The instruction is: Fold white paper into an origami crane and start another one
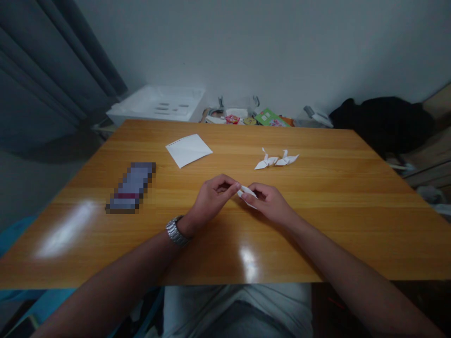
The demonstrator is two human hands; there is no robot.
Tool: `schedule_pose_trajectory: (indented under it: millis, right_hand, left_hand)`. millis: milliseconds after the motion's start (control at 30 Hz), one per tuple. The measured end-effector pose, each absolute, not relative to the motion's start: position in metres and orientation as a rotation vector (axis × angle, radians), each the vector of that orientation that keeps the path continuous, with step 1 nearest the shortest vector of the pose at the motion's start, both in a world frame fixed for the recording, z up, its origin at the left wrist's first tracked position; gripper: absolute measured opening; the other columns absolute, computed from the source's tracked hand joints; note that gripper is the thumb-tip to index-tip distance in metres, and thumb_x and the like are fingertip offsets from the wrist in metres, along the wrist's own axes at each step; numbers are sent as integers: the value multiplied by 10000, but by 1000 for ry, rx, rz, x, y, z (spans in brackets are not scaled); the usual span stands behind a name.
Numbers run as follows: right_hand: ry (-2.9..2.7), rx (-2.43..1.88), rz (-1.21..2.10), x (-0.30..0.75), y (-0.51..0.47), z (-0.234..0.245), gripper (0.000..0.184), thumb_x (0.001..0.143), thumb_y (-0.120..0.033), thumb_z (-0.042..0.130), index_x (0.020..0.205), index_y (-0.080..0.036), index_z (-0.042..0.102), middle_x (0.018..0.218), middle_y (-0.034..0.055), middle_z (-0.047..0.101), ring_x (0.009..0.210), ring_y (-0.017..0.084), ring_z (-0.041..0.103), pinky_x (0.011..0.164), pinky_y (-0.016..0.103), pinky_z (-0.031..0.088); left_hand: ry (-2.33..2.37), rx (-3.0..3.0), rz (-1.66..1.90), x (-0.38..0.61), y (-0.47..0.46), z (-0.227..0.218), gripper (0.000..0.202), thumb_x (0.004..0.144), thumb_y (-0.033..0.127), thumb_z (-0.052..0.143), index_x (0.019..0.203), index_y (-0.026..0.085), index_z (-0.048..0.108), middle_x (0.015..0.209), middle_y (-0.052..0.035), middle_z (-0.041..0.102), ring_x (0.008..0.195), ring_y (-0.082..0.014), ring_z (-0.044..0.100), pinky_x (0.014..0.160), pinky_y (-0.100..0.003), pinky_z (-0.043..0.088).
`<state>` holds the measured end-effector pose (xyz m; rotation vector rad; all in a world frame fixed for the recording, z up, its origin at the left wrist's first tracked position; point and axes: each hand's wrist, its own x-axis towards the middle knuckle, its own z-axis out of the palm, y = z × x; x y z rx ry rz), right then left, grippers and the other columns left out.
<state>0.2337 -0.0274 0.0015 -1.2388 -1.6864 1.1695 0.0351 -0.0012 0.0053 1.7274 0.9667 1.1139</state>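
A small folded piece of white paper [248, 194] is held between my two hands above the middle of the wooden table [334, 244]. My left hand [215, 196] pinches its left tip between thumb and fingers. On the other side, my right hand [270, 201] grips the paper's body, its thumb lying across the front. Part of the paper is covered by the fingers. Beyond my right hand, two white paper cranes [266, 162] stand close together. A flat white sheet of paper [189, 150] with a perforated edge lies farther back on the left.
A phone-like device [132, 188], blurred by pixels, lies on the left of the table. Behind the far edge are a white foam box [158, 101], a green packet [270, 117] and other small items. A black cloth heap [384, 119] is at the right.
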Motion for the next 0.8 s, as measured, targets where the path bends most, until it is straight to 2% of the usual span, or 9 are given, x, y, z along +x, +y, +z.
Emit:
schedule_pose_trajectory:
  millis: [133,267,467,800]
  right_hand:
    - [-1671,-1242,1187,234,-27,1,330,893,-511,649,841,-186,662,714,-10,558,635,138,463,572,264,350]
    - [-1604,-1242,1229,234,-25,1,341,874,-524,665,864,-183,673,745,1,591,655,142,496,593,265,375]
    - [-1529,-1210,1324,235,-24,7,378,846,-564,684,842,-187,661,786,20,655,720,164,569,663,281,431]
    - [-1450,-1130,1460,233,-29,10,331,864,-507,706,870,-177,688,810,27,689,727,156,595,692,290,441]
  left_hand:
    - [982,1727,1100,34,1,4,242,926,376,660,816,162,690,774,-37,722,696,-122,652,652,-226,535]
    - [955,1698,1141,34,2,3,270,980,374,568,873,164,700,807,-52,724,765,-140,674,738,-264,565]
    - [862,1584,1169,35,2,0,199,892,337,692,980,161,667,976,-79,720,886,-160,683,843,-299,570]
    - [755,1610,1131,35,-2,5,145,903,266,673,987,173,602,997,-68,663,915,-148,660,876,-302,549]
